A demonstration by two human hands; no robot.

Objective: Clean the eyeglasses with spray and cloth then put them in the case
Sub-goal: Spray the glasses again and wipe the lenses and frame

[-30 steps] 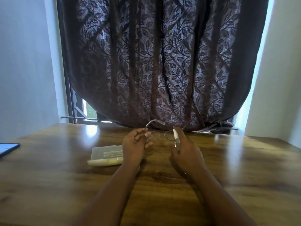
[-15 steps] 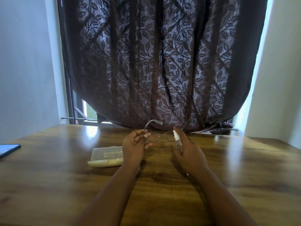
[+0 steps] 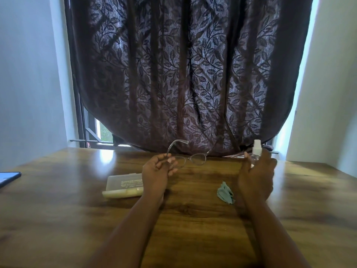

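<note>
The left hand point(image 3: 157, 174) pinches the eyeglasses point(image 3: 190, 158) above the closed, translucent case point(image 3: 123, 185), while the right hand point(image 3: 256, 177) grips a small clear spray bottle point(image 3: 256, 152) near the crumpled cloth point(image 3: 225, 193).

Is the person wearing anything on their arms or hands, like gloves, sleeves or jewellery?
No gloves show on the left hand or the right hand. Both forearms are bare up to the bottom edge of the picture, with no sleeve, watch or bracelet in sight. I can make out no rings. The nails on the left hand look pale, perhaps polished.
</note>
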